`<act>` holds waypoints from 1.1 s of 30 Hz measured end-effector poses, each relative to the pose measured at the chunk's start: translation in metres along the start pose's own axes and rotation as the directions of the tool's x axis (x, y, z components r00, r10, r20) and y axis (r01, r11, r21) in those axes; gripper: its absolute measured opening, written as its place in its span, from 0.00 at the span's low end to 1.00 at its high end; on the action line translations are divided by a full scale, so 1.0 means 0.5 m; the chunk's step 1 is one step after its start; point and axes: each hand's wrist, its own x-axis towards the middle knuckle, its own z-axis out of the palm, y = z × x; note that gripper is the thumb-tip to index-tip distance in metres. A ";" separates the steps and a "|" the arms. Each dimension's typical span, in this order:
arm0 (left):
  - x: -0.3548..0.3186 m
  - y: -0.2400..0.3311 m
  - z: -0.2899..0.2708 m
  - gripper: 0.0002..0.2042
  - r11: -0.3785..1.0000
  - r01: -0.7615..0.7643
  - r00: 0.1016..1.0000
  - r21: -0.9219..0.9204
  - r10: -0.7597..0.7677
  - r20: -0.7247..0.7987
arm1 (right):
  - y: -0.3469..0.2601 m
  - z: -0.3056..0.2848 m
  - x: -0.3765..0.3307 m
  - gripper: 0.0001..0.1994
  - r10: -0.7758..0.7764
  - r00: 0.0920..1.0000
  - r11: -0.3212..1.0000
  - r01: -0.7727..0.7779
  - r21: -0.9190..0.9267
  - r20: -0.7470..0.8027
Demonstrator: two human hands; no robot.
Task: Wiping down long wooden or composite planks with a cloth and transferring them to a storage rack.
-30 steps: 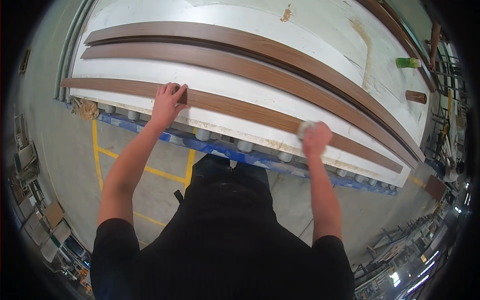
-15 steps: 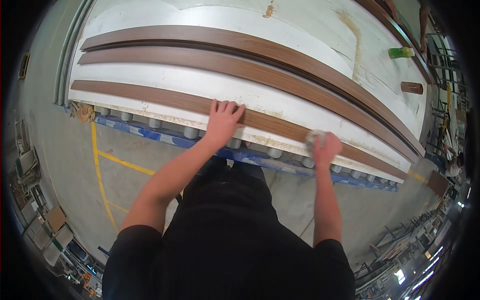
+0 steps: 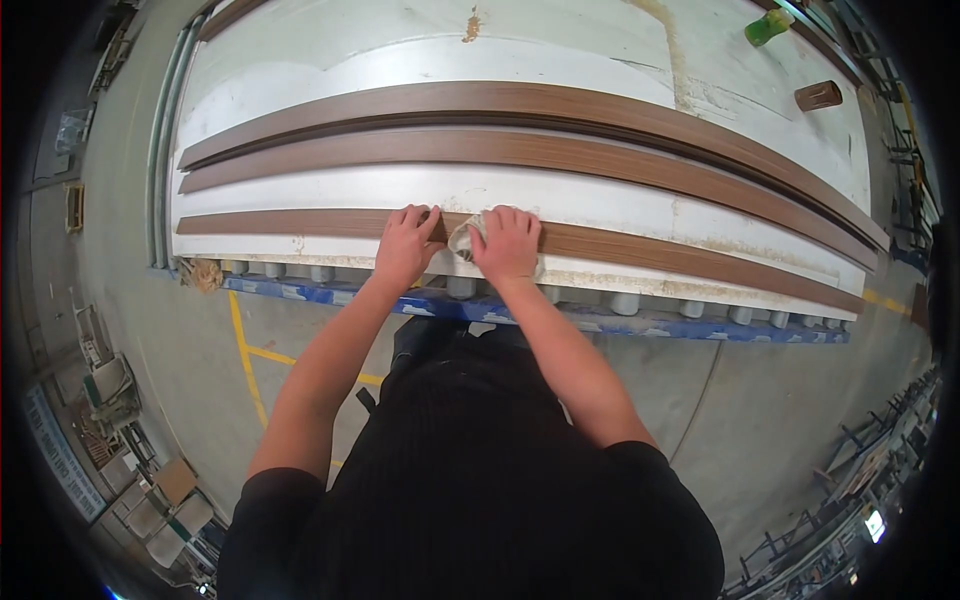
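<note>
A long brown wood-grain strip (image 3: 640,248) lies along the near edge of the white tabletop (image 3: 330,187). My left hand (image 3: 404,248) holds it near its middle, fingertips at its far edge and thumb on the near side. Just to the right, my right hand (image 3: 508,243) is closed on a crumpled whitish cloth (image 3: 464,238), pressed onto the strip close to the left thumb. The cloth is partly hidden under the fingers. Farther back lie more brown wood-grain strips (image 3: 480,147), side by side and roughly parallel to the near one.
A green bottle (image 3: 768,27) and a short brown cylinder (image 3: 818,96) are at the back right of the table. A blue rail (image 3: 620,322) with grey rollers (image 3: 692,308) runs below the near edge. Crumpled brownish material (image 3: 203,275) hangs at the left corner.
My right hand has brought the cloth leftward along the strip, from its right part to beside my left hand. The left hand stays on the strip. The view has shifted.
</note>
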 end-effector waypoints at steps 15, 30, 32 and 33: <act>-0.251 -0.621 -0.132 0.38 0.947 0.322 0.942 0.005 -0.320 -0.104 | 0.243 -0.236 -0.121 0.24 -0.161 0.983 0.954 0.179 -0.240 0.091; -0.285 -0.852 -0.189 0.33 0.983 0.142 0.966 -0.120 -0.164 -0.201 | -0.707 0.408 0.139 0.27 -0.401 0.846 0.912 0.405 0.066 0.351; -0.292 -0.887 -0.187 0.34 0.983 0.100 0.975 -0.153 -0.127 -0.181 | -0.669 0.380 0.139 0.27 -0.410 0.841 0.909 0.410 0.078 0.352; -0.307 -0.923 -0.192 0.35 0.981 0.146 0.971 -0.126 -0.167 -0.173 | -0.626 0.348 0.130 0.28 -0.420 0.830 0.903 0.424 0.074 0.366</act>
